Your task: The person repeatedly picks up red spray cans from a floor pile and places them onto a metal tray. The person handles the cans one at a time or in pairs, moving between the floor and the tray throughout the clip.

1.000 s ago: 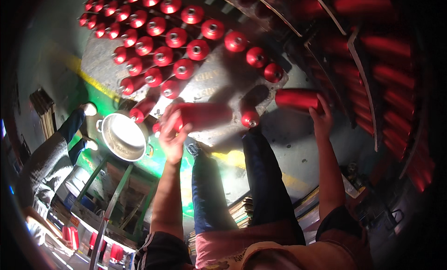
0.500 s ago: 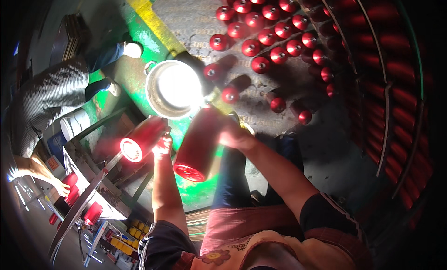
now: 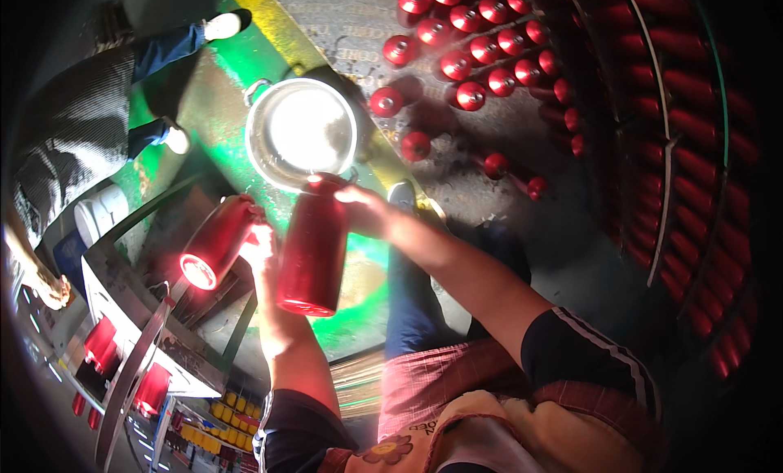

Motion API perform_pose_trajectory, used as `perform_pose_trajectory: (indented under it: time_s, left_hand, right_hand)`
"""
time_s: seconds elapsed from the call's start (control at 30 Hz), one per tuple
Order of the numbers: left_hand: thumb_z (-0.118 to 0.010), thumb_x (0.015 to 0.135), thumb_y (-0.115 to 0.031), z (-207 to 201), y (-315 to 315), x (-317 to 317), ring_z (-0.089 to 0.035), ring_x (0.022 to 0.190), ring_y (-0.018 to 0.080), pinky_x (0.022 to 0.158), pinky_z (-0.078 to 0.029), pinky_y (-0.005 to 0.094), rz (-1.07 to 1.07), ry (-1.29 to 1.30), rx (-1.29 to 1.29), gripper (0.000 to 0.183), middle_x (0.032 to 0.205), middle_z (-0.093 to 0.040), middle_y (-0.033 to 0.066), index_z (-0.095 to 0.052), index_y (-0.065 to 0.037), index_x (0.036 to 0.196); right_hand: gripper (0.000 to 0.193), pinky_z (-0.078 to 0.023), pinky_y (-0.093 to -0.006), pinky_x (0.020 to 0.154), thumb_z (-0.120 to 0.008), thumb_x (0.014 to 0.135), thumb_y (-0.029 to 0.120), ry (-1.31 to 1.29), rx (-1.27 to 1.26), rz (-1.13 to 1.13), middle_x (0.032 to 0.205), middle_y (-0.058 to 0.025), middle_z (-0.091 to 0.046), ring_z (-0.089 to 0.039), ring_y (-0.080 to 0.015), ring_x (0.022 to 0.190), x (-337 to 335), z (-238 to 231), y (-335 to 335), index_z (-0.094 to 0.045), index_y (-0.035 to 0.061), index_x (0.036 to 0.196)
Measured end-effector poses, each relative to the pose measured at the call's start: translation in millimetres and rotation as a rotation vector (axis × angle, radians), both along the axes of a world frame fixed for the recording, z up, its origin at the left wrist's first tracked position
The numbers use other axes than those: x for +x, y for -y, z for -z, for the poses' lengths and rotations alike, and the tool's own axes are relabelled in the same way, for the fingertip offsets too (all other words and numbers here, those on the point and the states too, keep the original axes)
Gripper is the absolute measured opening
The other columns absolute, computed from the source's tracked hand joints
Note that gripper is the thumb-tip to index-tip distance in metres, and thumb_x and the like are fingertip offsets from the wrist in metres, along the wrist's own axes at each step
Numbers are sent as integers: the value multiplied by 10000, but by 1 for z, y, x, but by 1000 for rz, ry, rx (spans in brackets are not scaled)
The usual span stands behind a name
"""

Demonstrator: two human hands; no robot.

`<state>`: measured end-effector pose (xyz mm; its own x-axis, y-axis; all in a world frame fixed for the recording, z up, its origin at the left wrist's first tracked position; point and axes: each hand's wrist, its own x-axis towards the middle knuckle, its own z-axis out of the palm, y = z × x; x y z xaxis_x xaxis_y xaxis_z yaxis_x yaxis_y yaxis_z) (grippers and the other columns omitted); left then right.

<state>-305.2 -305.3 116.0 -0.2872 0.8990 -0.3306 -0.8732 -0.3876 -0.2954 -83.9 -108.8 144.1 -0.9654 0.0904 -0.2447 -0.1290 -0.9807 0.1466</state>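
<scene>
My left hand is closed round the upper part of a red fire extinguisher cylinder, which tilts with its base toward the lower left. In my right hand is another red fire extinguisher cylinder, gripped near its neck, base toward me. The neck of this one is at the near rim of a two-handled metal pot. Glare fills the pot, so its contents cannot be made out. The two cylinders I hold are apart from each other.
Several red cylinders stand upright on the grey mat ahead and right. More red cylinders lie stacked in a rack at far right. At left are a curved metal bar, a workbench, a white bucket and a co-worker.
Both held cylinders have shifted left in the view, and the right one points more directly away from me. The co-worker's hand has come away from a red cylinder on the bench.
</scene>
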Motion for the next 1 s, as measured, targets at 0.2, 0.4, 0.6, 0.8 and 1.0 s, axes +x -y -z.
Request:
perform_pose_trajectory:
  time_s: [0.2,0.4,0.6,0.8,1.0]
  left_hand:
    - [-628,895,-378,5,1,58,-523,1140,284,949,-457,443,238,-562,-612,534,1281,-526,139,-516,-32,1285]
    - [-725,844,-189,41,-71,185,-557,1104,192,973,-437,349,724,-1422,-875,398,1167,-621,100,-638,33,1163]
    - [-822,671,-160,115,-149,335,-483,1164,308,998,-433,405,722,-2318,-830,427,1318,-550,67,-744,-243,1083]
    - [-803,683,-165,173,-165,401,-441,1215,332,1015,-428,444,613,-2535,-850,406,1372,-507,20,-749,-329,1050]
    - [-689,810,-155,181,-131,411,-396,1297,383,1068,-404,436,834,-2637,-795,317,1477,-405,60,-745,-354,1051]
  right_hand:
    - [456,-393,-373,1057,-604,875,161,380,748,-134,1360,-71,-525,-489,-223,1265,187,39,-37,-558,53,1315]
    - [470,-449,-392,986,-813,680,104,879,1872,-253,1300,-97,-536,-551,-298,1125,331,81,-10,-715,268,1109]
    - [287,-455,-392,973,-814,661,111,1045,1666,-62,1330,-89,-481,-492,-337,1157,399,162,4,-749,264,895]
    - [616,-462,-370,1013,-669,811,-15,737,383,496,1302,-85,-521,-499,-263,1215,412,223,13,-503,247,1344]
    - [489,-503,-330,986,-722,782,44,1183,2144,84,1334,-72,-533,-511,-211,1235,432,222,9,-637,220,1230]
